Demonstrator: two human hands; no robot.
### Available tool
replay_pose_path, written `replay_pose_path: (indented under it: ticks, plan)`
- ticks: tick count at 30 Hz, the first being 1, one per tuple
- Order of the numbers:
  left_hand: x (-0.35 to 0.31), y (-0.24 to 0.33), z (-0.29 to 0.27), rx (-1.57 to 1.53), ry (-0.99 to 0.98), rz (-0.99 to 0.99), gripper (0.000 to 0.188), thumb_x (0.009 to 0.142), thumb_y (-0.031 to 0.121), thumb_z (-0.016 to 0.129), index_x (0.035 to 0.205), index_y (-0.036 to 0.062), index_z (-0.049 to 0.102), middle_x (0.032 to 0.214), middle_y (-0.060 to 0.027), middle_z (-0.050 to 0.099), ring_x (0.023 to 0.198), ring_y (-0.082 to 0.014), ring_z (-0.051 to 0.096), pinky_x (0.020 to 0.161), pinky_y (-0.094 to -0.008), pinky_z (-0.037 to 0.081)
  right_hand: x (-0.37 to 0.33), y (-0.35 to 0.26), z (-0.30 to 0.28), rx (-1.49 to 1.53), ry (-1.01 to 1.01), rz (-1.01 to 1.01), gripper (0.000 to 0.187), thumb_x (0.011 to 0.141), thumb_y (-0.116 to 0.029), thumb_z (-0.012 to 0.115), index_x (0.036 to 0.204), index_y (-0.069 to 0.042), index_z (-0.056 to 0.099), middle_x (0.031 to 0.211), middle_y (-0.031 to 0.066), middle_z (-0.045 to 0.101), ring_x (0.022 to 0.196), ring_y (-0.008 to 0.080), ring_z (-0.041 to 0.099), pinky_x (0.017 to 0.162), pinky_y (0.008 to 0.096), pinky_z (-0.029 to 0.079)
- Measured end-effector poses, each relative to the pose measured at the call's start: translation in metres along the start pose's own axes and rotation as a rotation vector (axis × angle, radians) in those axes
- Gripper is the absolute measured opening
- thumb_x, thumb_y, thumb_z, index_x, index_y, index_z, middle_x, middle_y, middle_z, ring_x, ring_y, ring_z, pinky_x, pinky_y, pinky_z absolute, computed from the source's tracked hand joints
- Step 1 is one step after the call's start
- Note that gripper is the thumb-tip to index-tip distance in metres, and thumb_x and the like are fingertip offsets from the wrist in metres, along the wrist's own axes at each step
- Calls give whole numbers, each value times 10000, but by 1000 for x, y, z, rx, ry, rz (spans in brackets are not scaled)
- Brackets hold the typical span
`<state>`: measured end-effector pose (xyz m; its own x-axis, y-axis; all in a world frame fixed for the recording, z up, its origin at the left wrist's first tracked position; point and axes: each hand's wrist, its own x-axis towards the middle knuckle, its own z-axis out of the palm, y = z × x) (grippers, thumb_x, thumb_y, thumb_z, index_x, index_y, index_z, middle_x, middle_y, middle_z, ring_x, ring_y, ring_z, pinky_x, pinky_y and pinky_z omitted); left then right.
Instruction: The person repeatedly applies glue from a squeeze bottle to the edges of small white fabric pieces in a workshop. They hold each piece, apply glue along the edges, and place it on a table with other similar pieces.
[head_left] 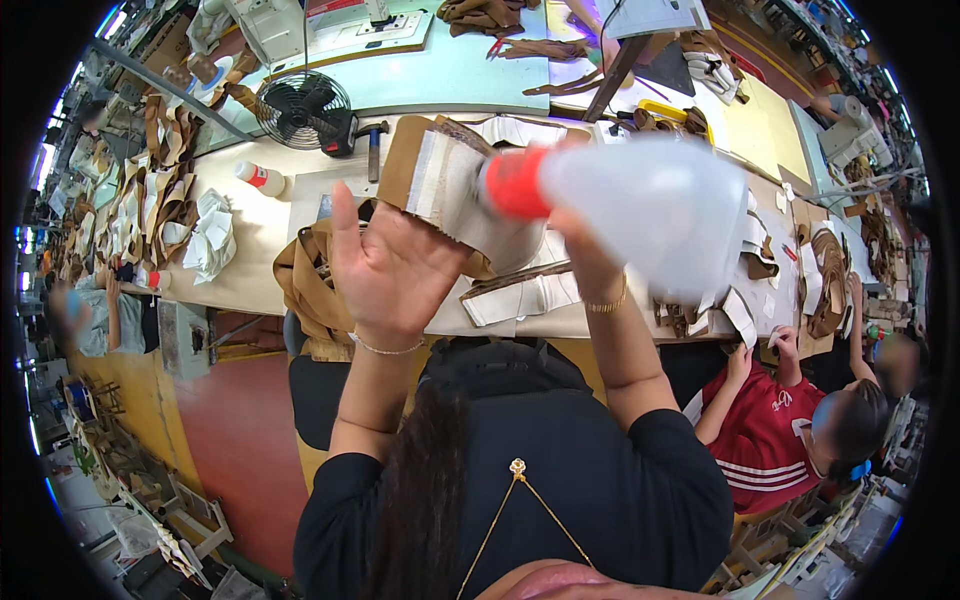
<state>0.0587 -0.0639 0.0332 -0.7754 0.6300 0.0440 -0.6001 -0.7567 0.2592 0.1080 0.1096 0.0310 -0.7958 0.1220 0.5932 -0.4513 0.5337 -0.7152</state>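
Right hand [585, 262] grips a translucent red-capped bottle [650, 205], contents unclear; left hand [390, 265] spread open, empty

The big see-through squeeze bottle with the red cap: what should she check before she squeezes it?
1. Right hand grips the clear plastic squeeze bottle near its neck: ok.
2. Red cap points at the tan leather piece with white lining: ok.
3. Left hand supports that piece from below: ok.
4. Nozzle open: cannot tell.
5. Liquid left inside: cannot tell, blurred.
6. Worktable beneath to catch drips: ok.
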Motion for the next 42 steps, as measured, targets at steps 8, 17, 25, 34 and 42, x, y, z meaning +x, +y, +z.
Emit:
replay_pose_path:
  ticks: [8,17,25,34,42]
  plan:
    - [-3,-4,-12,-46,-102,-35,759,894,598,201,1398,30,193,1428,-155,266,1308,-302,272,1068,-466,190,-14,-9,-14,193,-71,-48,548,700,-253,773,1119,0,529,1058,107,601,978,232,578,858,352,452]
    - [5,-3,-3,35,19,-68,774,906,552,238,1408,-11,63,1466,-185,116,1350,-327,149,1085,-492,119,3,40,-5,573,353,-135,659,684,-191,790,1206,-35,418,1077,99,574,961,177,562,840,318,475]
    - [16,26,-14,-2,150,-41,745,890,541,337,1346,-45,279,1381,-197,336,1290,-344,297,1073,-499,174,18,36,-38,526,761,-71,367,721,-178,767,987,-3,584,912,36,613,797,99,566,747,243,474]
    - [3,2,-11,90,170,-108,753,883,570,312,1325,-39,326,1324,-184,413,1225,-330,393,1026,-477,284,0,28,8,417,306,-93,359,724,-188,753,993,-10,597,929,43,618,789,125,583,707,265,494]
    - [-1,11,-16,5,198,-66,763,891,562,301,1310,-76,327,1297,-212,431,1190,-362,427,1008,-498,306,1,30,1,418,264,-110,473,737,-199,747,1102,-4,518,1017,94,605,899,178,596,812,308,485]
